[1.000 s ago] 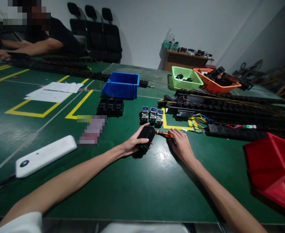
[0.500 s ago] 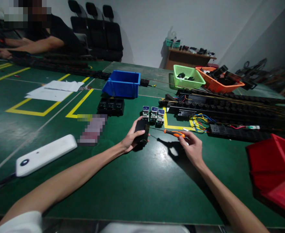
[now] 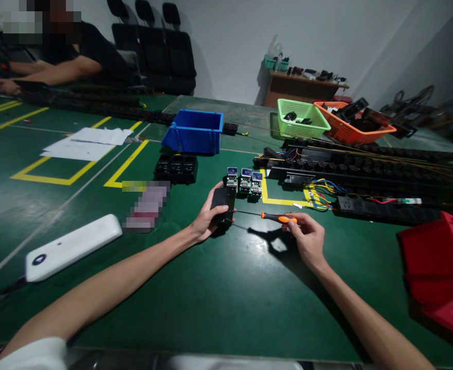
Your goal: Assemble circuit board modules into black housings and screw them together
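My left hand [image 3: 208, 217] is closed around a small black box-shaped housing [image 3: 222, 201], held just above the green table with the thumb across its front. My right hand [image 3: 308, 236] pinches the orange and black handle of a screwdriver [image 3: 279, 218]. The screwdriver's thin shaft points left, and its tip is at the right side of the housing; whether it touches cannot be made out. Just beyond the housing stand three small circuit boards [image 3: 245, 184] with blue-screened displays. Behind my left hand sits a black panel of several modules [image 3: 176, 168].
A blue bin [image 3: 195, 146] stands behind, and a red bin [image 3: 422, 262] at right. Green [image 3: 307, 128] and orange baskets [image 3: 357, 134] are farther back. Long black rails with wires [image 3: 365, 169] cover the right. A white device [image 3: 74, 247] lies left. Another person sits far left.
The screwdriver has come down and levelled, its tip now at the side of the black housing. My left hand has shifted slightly left with the housing.
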Demonstrator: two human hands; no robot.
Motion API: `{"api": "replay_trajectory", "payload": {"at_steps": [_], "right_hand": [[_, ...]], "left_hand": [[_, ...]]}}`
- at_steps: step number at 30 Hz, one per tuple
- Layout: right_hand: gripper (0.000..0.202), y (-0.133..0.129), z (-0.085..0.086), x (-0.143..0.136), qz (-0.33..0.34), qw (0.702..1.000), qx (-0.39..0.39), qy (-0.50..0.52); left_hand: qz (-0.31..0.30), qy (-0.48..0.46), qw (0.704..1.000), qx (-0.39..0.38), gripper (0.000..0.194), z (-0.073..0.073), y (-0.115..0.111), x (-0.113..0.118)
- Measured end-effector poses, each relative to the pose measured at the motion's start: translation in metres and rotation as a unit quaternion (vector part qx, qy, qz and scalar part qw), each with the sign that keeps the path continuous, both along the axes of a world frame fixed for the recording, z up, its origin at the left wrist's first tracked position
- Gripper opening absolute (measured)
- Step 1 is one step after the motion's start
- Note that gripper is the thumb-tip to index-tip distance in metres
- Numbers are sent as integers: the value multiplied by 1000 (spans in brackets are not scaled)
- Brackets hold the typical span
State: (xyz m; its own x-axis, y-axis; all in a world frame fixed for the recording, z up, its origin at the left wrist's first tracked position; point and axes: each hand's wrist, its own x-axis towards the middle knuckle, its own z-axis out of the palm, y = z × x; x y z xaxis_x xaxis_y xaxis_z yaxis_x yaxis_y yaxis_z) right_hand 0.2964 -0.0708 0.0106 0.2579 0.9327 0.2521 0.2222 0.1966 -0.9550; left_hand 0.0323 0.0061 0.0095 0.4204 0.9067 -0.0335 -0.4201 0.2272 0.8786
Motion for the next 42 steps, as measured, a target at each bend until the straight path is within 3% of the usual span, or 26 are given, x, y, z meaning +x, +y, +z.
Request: {"api": "replay_trajectory", "payload": {"at_steps": [11,21,28,42], "right_hand": [[21,-1,-1,0,10,1000,3,-17],[24,1,1,3,38,994,69,-72],[26,-1,6,8,41,991,39,-124],[26,-1,1,8,41,994,-15,-102]], "left_hand": [[-13,2,1000,12,82,0,-1,-1],[-20,15,999,38,90,2,-4,2],[-31,27,996,76,103,3,-6,2],[-26,30,996,76,103,1,-6,2]]}}
